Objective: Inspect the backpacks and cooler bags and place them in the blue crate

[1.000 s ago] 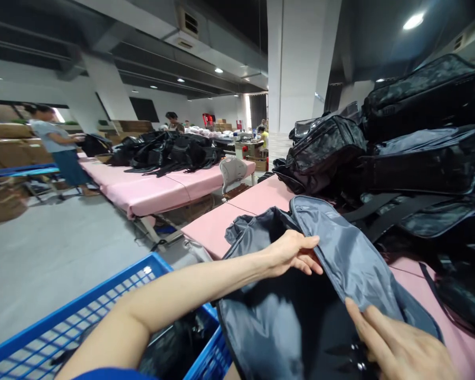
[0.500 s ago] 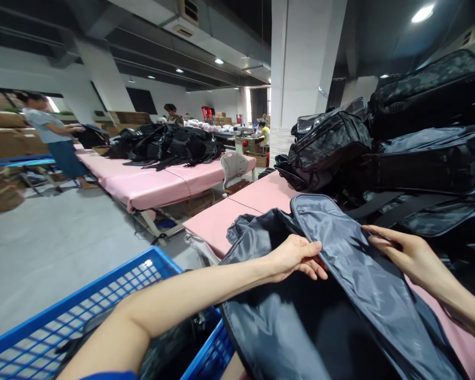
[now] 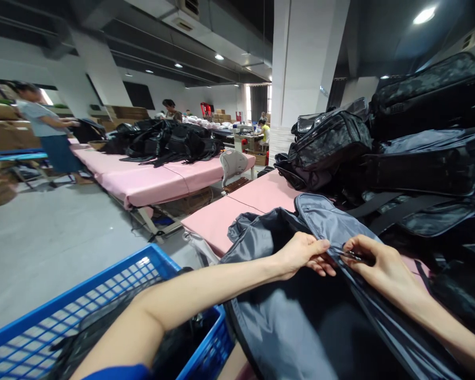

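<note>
A backpack with grey lining point(image 3: 277, 322) lies open in front of me, its flap point(image 3: 328, 214) folded up so that the inside shows. My left hand point(image 3: 306, 256) pinches the piped edge of the flap between thumb and fingers. Close beside it, my right hand point(image 3: 374, 264) is closed around small dark thread snips point(image 3: 354, 256), partly hidden by the fingers. Their tip points at the seam near my left fingertips; whether it touches the fabric I cannot tell.
A blue plastic crate point(image 3: 148, 258) with dark bags inside stands at lower left. Black and camouflage bags point(image 3: 423, 163) are piled on the right of the pink-covered table point(image 3: 209, 224). Another pink table point(image 3: 150, 184) carries more bags. A person point(image 3: 47, 126) stands at far left.
My right hand has moved left and inward to the flap's edge, with the snips now showing in its fingers. The left hand keeps its pinch, shifted slightly right.
</note>
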Tool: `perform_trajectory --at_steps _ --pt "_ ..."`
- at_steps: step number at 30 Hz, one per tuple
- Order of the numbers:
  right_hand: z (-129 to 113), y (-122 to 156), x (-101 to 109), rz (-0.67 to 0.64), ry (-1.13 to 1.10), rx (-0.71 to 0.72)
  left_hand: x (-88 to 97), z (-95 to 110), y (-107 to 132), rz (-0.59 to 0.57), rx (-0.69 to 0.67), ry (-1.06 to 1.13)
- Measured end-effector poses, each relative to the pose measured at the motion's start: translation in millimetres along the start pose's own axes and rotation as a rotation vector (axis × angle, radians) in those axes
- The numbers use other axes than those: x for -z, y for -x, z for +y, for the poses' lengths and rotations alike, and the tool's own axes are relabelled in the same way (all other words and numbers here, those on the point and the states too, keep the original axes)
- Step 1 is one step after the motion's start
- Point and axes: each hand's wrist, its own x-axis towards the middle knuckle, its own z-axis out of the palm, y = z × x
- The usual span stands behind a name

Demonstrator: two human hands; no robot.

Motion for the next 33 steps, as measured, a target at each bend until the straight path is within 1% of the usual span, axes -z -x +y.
perform_trajectory --at_steps 2,4,6,7,9,11,12,14,21,26,30,33 --pt "8 4 4 0.033 0.016 -0.005 0.2 -1 -1 -0.007 -0.007 0.012" --pt "15 13 10 0.106 0.069 -0.006 0.4 -1 -2 -0.017 -0.013 0.022" --pt "19 23 16 0.195 0.172 0.047 0.5 -2 -3 -0.031 -0.015 0.029" --pt "20 29 18 0.242 0.234 0.104 0.5 -2 -4 -0.034 -0.015 0.033" --pt "19 36 22 0.321 0.357 0.262 0.5 -2 -5 -0.037 -0.019 0.037" --pt "15 40 23 0.371 0.459 0.404 0.3 -2 -5 -0.035 -0.025 0.040" --pt "13 40 23 0.377 0.500 0.452 0.1 -2 -5 -0.033 -0.027 0.039" --pt "10 40 23 0.369 0.555 0.501 -0.4 -2 -4 -0.029 -0.025 0.037" --pt "9 34 23 0.367 0.597 0.529 -1.9 0 -3 -0.026 -0.014 0.019" --pt "6 32 27 0.331 0.561 0.603 -1.7 0 -2 -0.031 -0.020 0.019" --pt "7 32 29 0.326 0.510 0.593 -2.2 1 -1 -0.033 -0.027 0.018" --pt "18 33 27 0.290 0.437 0.539 -2.3 2 -1 -0.036 -0.024 0.020"
